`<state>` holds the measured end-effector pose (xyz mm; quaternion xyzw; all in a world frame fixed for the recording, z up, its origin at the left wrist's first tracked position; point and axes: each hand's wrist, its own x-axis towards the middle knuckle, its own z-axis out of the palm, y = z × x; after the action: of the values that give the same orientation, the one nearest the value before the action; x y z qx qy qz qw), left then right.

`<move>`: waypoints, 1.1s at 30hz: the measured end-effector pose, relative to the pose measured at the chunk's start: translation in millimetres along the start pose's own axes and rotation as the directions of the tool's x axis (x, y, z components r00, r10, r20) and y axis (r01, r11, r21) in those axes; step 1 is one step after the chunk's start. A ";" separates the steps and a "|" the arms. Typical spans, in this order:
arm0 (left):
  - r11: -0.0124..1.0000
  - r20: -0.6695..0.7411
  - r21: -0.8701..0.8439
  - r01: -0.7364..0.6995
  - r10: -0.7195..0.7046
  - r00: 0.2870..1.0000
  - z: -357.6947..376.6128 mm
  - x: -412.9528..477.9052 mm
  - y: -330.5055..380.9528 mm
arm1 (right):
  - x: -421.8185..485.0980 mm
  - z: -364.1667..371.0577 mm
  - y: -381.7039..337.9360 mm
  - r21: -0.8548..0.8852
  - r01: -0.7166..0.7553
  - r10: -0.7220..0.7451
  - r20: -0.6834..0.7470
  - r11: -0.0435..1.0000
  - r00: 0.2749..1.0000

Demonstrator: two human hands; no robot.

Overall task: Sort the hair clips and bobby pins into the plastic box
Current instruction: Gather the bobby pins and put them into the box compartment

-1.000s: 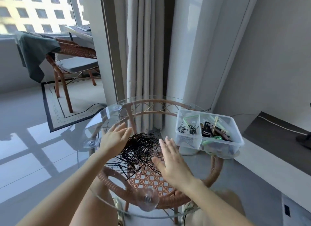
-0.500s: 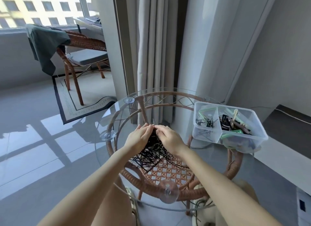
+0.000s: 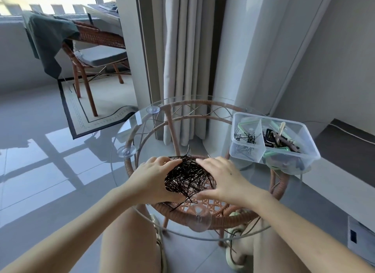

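A dense heap of black bobby pins (image 3: 187,176) lies on the round glass table top (image 3: 142,120). My left hand (image 3: 151,178) cups the heap from the left and my right hand (image 3: 224,178) cups it from the right, both pressed against the pins. A clear plastic box (image 3: 304,157) with dividers stands at the table's right edge. Its left compartment holds a few bobby pins (image 3: 244,137); its right compartment holds dark, green and cream hair clips (image 3: 278,138).
The glass top rests on a rattan frame (image 3: 203,215) with suction cups. Grey curtains (image 3: 182,59) hang just behind the table. A rattan chair (image 3: 95,49) with a green cloth stands far left. My bare knees are under the near edge.
My two hands came together from either side of the spread-out pins and gathered them into a tight heap. The camera has tilted a little, shifting the table and box in view.
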<state>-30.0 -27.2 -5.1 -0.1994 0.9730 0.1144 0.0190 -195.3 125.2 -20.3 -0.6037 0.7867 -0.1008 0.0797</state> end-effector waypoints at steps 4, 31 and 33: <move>1.000 -0.073 0.006 0.004 -0.004 0.997 0.4 6.9 5.9 | 8.9 -3.5 -7.2 0.098 0.032 -0.024 -0.080 0.995 0.996; 0.977 -0.110 -0.212 -0.026 0.002 0.994 -22.1 30.8 -14.7 | -7.3 -141.5 10.2 0.427 -0.172 0.309 -0.276 0.888 0.910; 0.977 -0.108 -0.211 -0.018 -0.005 0.994 -23.4 31.1 -14.1 | -1.2 -146.9 27.1 0.391 -0.260 0.402 -0.344 0.883 0.848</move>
<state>-53.0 -57.1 12.0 -0.2029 0.9556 0.2063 -0.0555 -256.6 142.3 114.9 -0.3993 0.8505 -0.3414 0.0266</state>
